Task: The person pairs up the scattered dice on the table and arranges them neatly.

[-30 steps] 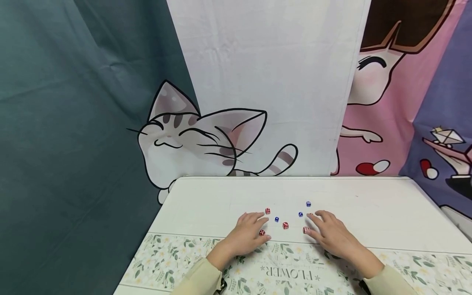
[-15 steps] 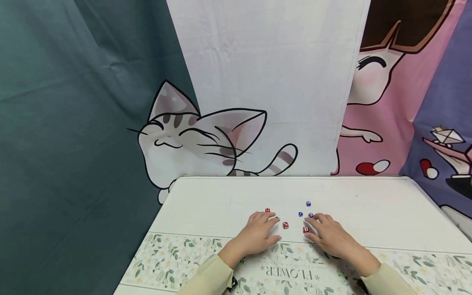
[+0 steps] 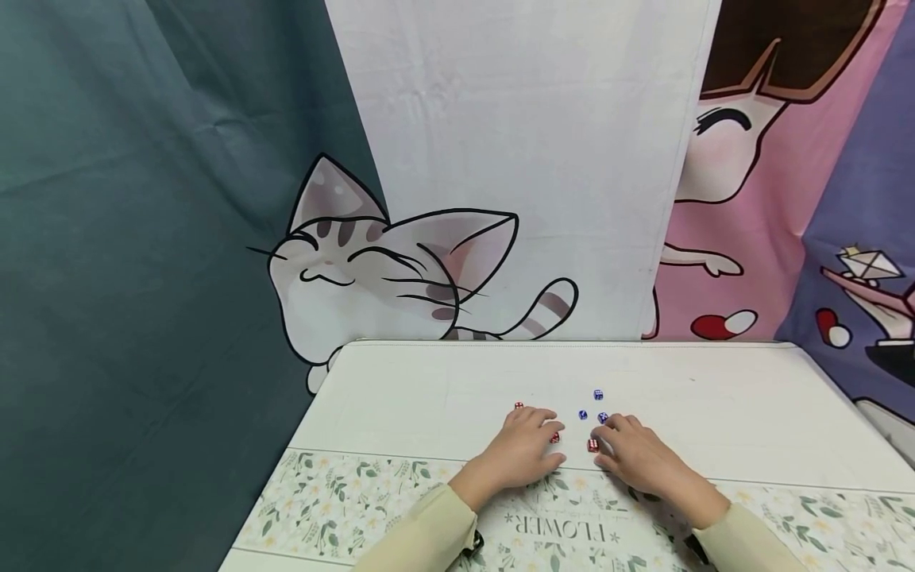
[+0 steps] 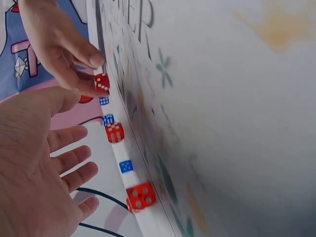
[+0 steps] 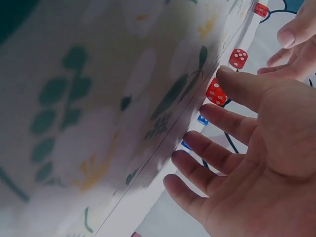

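Small red and blue dice lie loosely scattered on the white table. My left hand [image 3: 522,446] reaches over some of them, fingers apart and slightly bent. A red die [image 3: 555,438] shows beside its fingertips, another red die [image 3: 519,406] just beyond its knuckles. Beneath that hand, hidden from the head view, the left wrist view shows a blue die [image 4: 126,166] and a nearer red die [image 4: 141,196]. My right hand [image 3: 639,453] has its thumb and index finger on either side of a red die [image 3: 592,446]; contact is unclear. A blue die [image 3: 603,417] lies by its fingertips.
Two more blue dice, one nearer [image 3: 582,415] and one farther back [image 3: 598,395], lie between and beyond the hands. A floral printed strip [image 3: 343,492] crosses the front of the table. Behind the table's back edge hangs a cartoon curtain [image 3: 529,159].
My left hand has slid right across the dice, covering a red and a blue one and nearing another red one. My right hand has shifted slightly left, uncovering a blue die.
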The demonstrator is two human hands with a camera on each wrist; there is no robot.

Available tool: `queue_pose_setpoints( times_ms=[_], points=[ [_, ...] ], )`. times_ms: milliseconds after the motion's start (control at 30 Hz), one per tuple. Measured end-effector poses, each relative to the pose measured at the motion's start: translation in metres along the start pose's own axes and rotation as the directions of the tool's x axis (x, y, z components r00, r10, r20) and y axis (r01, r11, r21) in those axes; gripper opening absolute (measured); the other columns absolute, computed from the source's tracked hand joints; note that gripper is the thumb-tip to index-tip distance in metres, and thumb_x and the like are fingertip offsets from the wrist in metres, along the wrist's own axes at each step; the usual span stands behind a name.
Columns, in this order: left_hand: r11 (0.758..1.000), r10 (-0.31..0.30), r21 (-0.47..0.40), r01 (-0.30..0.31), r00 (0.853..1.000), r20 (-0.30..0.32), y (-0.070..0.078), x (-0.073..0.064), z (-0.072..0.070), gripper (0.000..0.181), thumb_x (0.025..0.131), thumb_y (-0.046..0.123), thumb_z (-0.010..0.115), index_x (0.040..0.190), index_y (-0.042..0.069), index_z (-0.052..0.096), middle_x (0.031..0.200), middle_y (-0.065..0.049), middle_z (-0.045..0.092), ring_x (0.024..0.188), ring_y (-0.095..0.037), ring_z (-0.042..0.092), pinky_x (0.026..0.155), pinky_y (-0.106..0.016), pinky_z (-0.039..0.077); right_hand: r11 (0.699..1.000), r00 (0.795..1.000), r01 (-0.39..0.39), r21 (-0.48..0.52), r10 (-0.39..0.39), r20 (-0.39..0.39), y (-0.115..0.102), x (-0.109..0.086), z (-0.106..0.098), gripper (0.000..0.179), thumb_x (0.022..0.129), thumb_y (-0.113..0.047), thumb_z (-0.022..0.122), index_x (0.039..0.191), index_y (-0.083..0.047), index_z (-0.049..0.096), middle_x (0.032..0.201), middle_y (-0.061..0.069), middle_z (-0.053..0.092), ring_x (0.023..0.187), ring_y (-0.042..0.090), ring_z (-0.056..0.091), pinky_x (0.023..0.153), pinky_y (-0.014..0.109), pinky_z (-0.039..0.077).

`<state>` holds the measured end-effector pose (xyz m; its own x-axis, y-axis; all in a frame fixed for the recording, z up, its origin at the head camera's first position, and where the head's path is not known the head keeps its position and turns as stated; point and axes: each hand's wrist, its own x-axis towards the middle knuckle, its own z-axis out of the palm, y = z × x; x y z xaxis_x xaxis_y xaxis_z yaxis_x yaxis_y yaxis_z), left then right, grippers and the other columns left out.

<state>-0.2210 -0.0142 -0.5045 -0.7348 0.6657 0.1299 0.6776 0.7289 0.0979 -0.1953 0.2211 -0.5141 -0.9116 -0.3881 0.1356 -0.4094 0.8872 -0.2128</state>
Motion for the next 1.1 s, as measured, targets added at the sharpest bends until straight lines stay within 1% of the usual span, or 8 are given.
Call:
queue_pose_setpoints(
  times_ms=[233,367,433,567,700,833,967,1100],
  points=[
    [0.999,-0.031,0.018,0.031,0.999,0.028,0.013,0.014,0.003,0.04,0.098,0.046,0.062,0.132,0.026,0.064,0.143,0.008,0.054,0.133,-0.013,0.048,0.113,-0.04,0.035,1.0,1.0,-0.006,-0.013,0.006,-0.025,-0.001,0.005,0.003,0.019,0.086,-0.022,0.081,0.1,-0.019,0.068,0.094,-0.002,0.052,0.089,0.02,0.051,0.072,0.042,0.045],
    [0.998,-0.043,0.041,0.042,0.999,0.028,0.019,0.021,0.004,0.034,0.097,0.044,0.065,0.126,0.028,0.067,0.139,0.009,0.056,0.129,-0.011,0.049,0.111,-0.036,0.036,1.0,0.999,-0.008,-0.004,0.007,-0.038,-0.001,0.007,0.004,0.018,0.085,-0.021,0.082,0.094,-0.021,0.066,0.091,-0.003,0.05,0.086,0.018,0.049,0.069,0.039,0.043],
    [0.998,-0.05,0.049,0.049,0.998,0.031,0.022,0.024,0.006,0.031,0.096,0.043,0.066,0.123,0.029,0.068,0.138,0.01,0.056,0.128,-0.01,0.049,0.11,-0.035,0.037,1.0,0.999,-0.015,0.007,0.015,-0.032,-0.002,0.008,0.004,0.017,0.085,-0.02,0.082,0.092,-0.021,0.066,0.09,-0.003,0.05,0.085,0.018,0.048,0.069,0.039,0.042],
    [0.996,-0.064,0.062,0.062,0.997,0.035,0.027,0.029,0.009,0.028,0.094,0.044,0.069,0.119,0.03,0.07,0.136,0.011,0.058,0.126,-0.009,0.05,0.108,-0.034,0.038,0.999,0.999,-0.03,0.022,0.03,-0.02,-0.002,0.009,0.004,0.019,0.084,-0.017,0.082,0.09,-0.022,0.065,0.09,-0.003,0.05,0.085,0.018,0.047,0.07,0.039,0.042],
    [0.992,-0.081,0.097,0.078,0.996,0.03,0.031,0.035,0.013,0.028,0.093,0.048,0.069,0.116,0.032,0.07,0.131,0.013,0.059,0.122,-0.008,0.051,0.107,-0.033,0.039,0.999,0.999,-0.015,0.028,0.016,-0.04,-0.002,0.009,0.004,0.019,0.083,-0.014,0.082,0.089,-0.021,0.065,0.089,-0.003,0.05,0.083,0.018,0.048,0.067,0.038,0.042],
    [0.987,-0.1,0.129,0.095,0.995,0.031,0.036,0.04,0.015,0.028,0.092,0.051,0.07,0.113,0.033,0.071,0.124,0.015,0.061,0.115,-0.007,0.052,0.104,-0.032,0.04,1.0,0.999,-0.008,0.029,0.01,-0.052,-0.004,0.008,0.004,0.018,0.083,-0.014,0.082,0.09,-0.019,0.066,0.089,-0.002,0.051,0.083,0.018,0.05,0.066,0.038,0.043],
    [0.982,-0.115,0.151,0.109,0.993,0.032,0.04,0.045,0.017,0.025,0.092,0.052,0.069,0.109,0.034,0.071,0.115,0.016,0.062,0.109,-0.006,0.052,0.101,-0.032,0.04,0.999,0.999,-0.03,0.022,0.031,-0.041,-0.005,0.008,0.004,0.017,0.084,-0.017,0.082,0.09,-0.018,0.067,0.09,0.0,0.052,0.084,0.02,0.051,0.066,0.039,0.043],
    [0.979,-0.117,0.169,0.11,0.993,0.031,0.042,0.049,0.019,0.022,0.093,0.052,0.068,0.105,0.034,0.072,0.109,0.015,0.062,0.106,-0.007,0.053,0.1,-0.032,0.041,0.999,0.998,-0.042,0.016,0.043,-0.041,-0.005,0.008,0.003,0.016,0.085,-0.018,0.081,0.09,-0.018,0.067,0.089,-0.001,0.052,0.082,0.02,0.05,0.065,0.038,0.042]
  ],
)
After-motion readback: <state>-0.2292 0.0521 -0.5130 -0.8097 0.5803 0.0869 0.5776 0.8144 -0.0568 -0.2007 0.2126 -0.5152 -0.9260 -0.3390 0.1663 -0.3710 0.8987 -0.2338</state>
